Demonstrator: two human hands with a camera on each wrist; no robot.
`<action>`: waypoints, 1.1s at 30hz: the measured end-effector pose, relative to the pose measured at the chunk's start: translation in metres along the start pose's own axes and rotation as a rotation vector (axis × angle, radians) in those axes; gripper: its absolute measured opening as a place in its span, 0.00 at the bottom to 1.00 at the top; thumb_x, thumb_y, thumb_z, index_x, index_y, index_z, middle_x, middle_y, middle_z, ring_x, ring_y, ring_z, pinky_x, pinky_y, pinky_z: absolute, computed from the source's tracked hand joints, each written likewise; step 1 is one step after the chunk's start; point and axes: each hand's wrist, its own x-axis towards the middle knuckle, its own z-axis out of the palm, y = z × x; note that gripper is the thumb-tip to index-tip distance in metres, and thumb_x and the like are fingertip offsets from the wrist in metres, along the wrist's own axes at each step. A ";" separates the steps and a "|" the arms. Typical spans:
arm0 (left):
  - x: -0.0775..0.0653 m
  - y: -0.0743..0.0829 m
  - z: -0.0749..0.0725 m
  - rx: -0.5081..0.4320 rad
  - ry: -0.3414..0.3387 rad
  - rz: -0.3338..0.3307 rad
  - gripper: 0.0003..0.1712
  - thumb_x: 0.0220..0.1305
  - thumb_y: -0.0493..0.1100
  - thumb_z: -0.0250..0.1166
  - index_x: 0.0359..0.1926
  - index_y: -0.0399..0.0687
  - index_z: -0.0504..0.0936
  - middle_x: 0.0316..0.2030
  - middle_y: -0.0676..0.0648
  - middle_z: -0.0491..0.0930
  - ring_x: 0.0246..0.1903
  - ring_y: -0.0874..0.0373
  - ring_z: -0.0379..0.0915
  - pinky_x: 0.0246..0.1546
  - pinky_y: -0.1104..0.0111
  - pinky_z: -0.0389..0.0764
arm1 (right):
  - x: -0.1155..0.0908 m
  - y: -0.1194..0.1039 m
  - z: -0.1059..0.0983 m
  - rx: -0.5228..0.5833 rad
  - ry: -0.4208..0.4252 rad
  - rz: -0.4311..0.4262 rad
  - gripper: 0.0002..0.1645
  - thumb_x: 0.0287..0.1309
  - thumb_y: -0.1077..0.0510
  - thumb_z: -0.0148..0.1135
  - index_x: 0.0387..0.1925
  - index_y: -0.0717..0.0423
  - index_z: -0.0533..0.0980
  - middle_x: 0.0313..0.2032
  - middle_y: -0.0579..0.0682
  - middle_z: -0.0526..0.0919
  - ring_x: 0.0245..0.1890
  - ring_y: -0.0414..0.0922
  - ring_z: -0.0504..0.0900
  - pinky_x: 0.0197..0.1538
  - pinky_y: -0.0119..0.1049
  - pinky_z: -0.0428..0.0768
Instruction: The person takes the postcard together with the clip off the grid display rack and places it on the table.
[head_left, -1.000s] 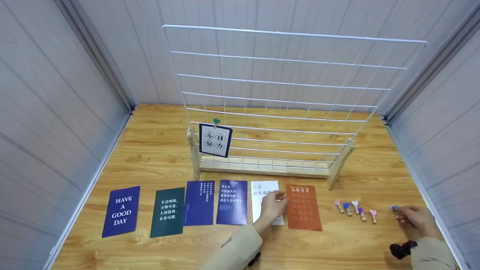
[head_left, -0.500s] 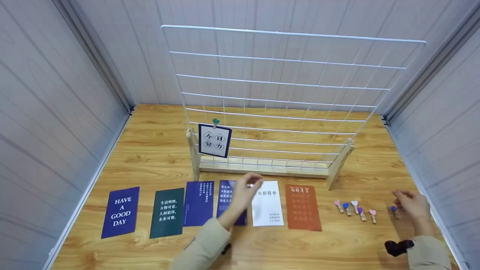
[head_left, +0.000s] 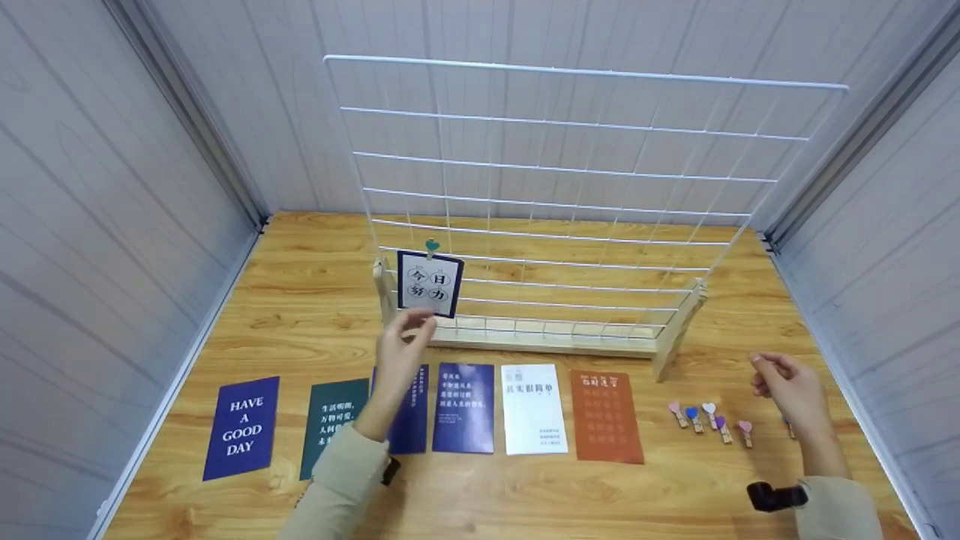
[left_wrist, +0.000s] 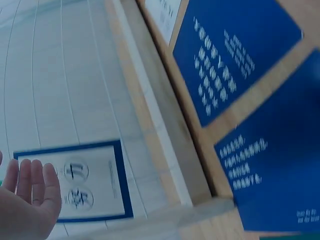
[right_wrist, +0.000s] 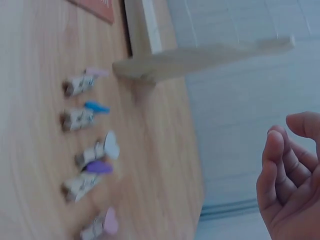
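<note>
A white card with a dark blue border (head_left: 430, 282) hangs from the white wire grid (head_left: 570, 202), clipped by a green heart clothespin (head_left: 432, 247). Just below that card is my left hand (head_left: 405, 345), its fingers loosely bent and holding nothing; in the left wrist view the fingers overlap the card's edge. Off to the right, my right hand (head_left: 791, 390) is raised above the table, also without anything in it, thumb and fingers apart. Several small heart clothespins (head_left: 709, 421) lie to its left, and a blue one (head_left: 789, 427) is partly hidden behind the hand.
A row of cards lies before the rack's wooden base (head_left: 540, 342): a HAVE A GOOD DAY card (head_left: 241, 427), a green card (head_left: 330, 420), two blue cards, a white card (head_left: 534, 412) and an orange card (head_left: 607, 416). Grey walls enclose the table at both sides and behind.
My left hand has moved left from the white card, up to the hanging card. My right hand has left the blue clothespin on the table and risen away, forward and left.
</note>
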 end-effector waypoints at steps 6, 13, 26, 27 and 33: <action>0.016 -0.012 -0.019 -0.083 0.083 -0.005 0.15 0.58 0.41 0.60 0.45 0.39 0.74 0.42 0.40 0.73 0.44 0.53 0.67 0.44 0.64 0.71 | 0.001 -0.015 0.028 0.151 -0.039 -0.140 0.21 0.59 0.53 0.53 0.43 0.70 0.72 0.22 0.56 0.76 0.19 0.44 0.77 0.24 0.31 0.77; 0.024 -0.001 -0.028 -0.046 0.096 -0.028 0.19 0.60 0.35 0.54 0.53 0.33 0.68 0.50 0.38 0.69 0.50 0.50 0.63 0.49 0.62 0.67 | -0.007 -0.035 0.069 0.277 -0.136 -0.265 0.14 0.56 0.58 0.56 0.39 0.67 0.75 0.19 0.59 0.75 0.17 0.45 0.74 0.21 0.32 0.76; 0.032 -0.010 -0.022 -0.022 0.081 -0.103 0.22 0.61 0.35 0.54 0.56 0.34 0.65 0.54 0.39 0.66 0.54 0.49 0.60 0.53 0.63 0.64 | -0.026 -0.087 0.153 0.303 -0.294 -0.205 0.10 0.54 0.69 0.55 0.38 0.74 0.73 0.19 0.55 0.76 0.17 0.42 0.74 0.22 0.32 0.76; 0.034 -0.014 -0.021 -0.009 0.082 -0.107 0.22 0.60 0.35 0.54 0.56 0.35 0.65 0.54 0.40 0.66 0.54 0.50 0.60 0.52 0.65 0.65 | -0.028 -0.093 0.158 0.305 -0.306 -0.208 0.10 0.54 0.70 0.54 0.38 0.74 0.73 0.20 0.55 0.76 0.17 0.42 0.74 0.23 0.32 0.76; 0.034 -0.023 -0.019 0.020 0.108 -0.101 0.22 0.59 0.34 0.55 0.56 0.38 0.66 0.53 0.42 0.68 0.53 0.52 0.62 0.51 0.66 0.65 | -0.034 -0.120 0.190 0.358 -0.337 -0.253 0.11 0.54 0.69 0.55 0.39 0.74 0.73 0.23 0.58 0.76 0.21 0.45 0.76 0.26 0.31 0.76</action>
